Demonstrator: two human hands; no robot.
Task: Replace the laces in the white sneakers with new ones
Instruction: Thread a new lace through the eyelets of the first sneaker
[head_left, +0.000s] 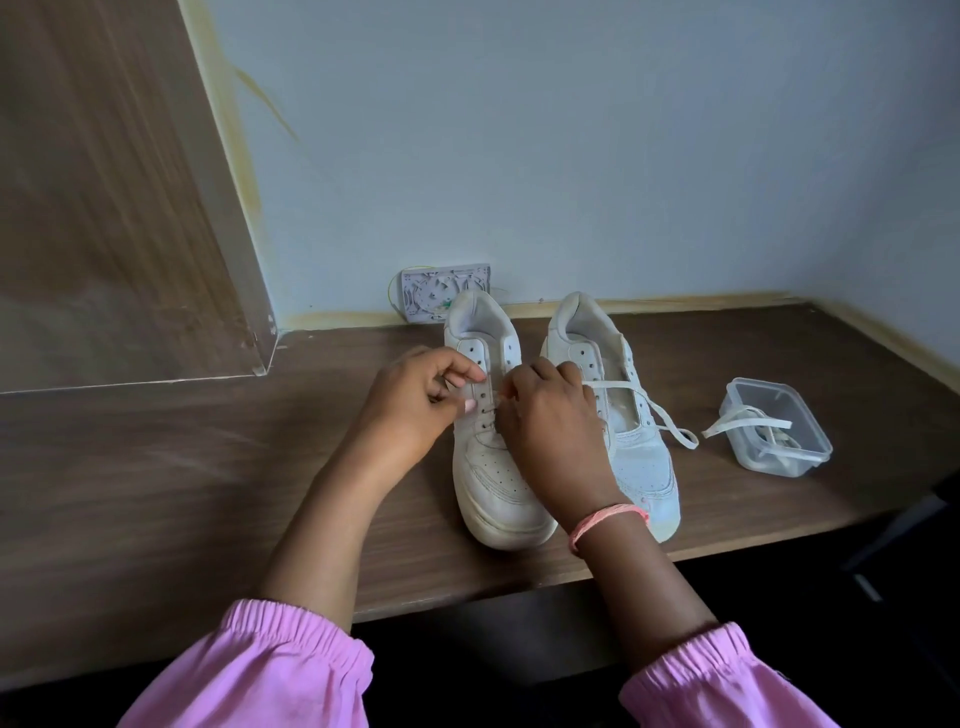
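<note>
On the table (208, 467), two white sneakers stand side by side, toes toward the person. Both hands work at the left sneaker (493, 441) — the left hand (415, 400) has its fingers curled at the eyelet row, seemingly pinching the lace; the right hand (550, 415) curls over the tongue, its hold hidden. Best to steady the eyelet flap and pull the lace straight through — not twisted. A loose lace (670, 421) trails off the right sneaker (639, 457) toward a tub (779, 431) of laces.

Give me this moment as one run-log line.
left hand: pinching lace at left sneaker eyelets | right hand: same | loose lace: across right sneaker | container: holds laces
</note>
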